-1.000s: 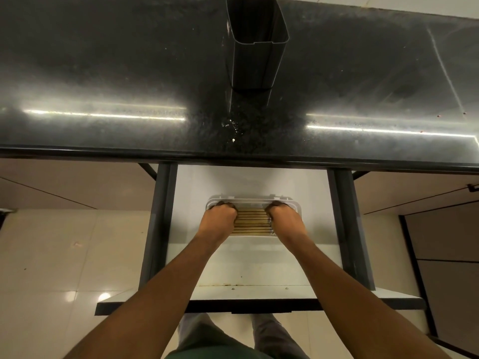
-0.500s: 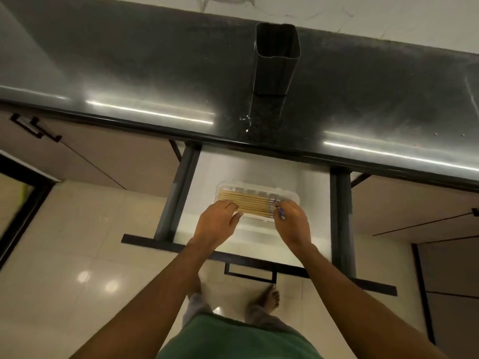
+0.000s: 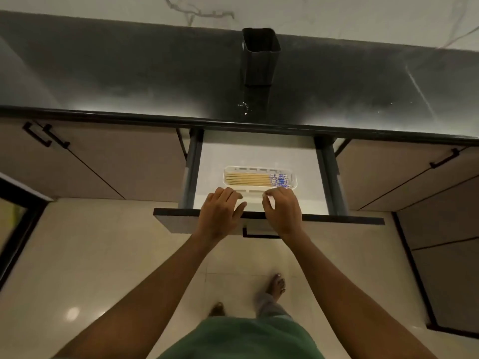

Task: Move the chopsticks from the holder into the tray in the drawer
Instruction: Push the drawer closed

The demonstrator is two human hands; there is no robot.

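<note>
Several wooden chopsticks (image 3: 248,178) with blue-patterned ends lie side by side in a white tray (image 3: 259,169) inside the open white drawer (image 3: 215,161). The dark square holder (image 3: 260,58) stands upright on the black countertop above the drawer, and no chopsticks show in it. My left hand (image 3: 220,211) hovers over the drawer's front edge, just short of the tray, fingers loosely spread and holding nothing. My right hand (image 3: 283,211) is beside it, fingers curled, near the tray's front rim, with nothing in it.
The drawer's dark front panel (image 3: 337,219) with its black handle (image 3: 261,235) juts toward me. Closed cabinet doors with black handles (image 3: 46,134) flank the drawer. The black countertop (image 3: 129,81) has a few water drops (image 3: 243,106). My bare feet (image 3: 276,285) stand on pale floor tiles.
Both hands have come off the chopsticks and drawn back from the tray to the drawer's front edge. The camera has pulled back, so more of the floor and cabinets shows.
</note>
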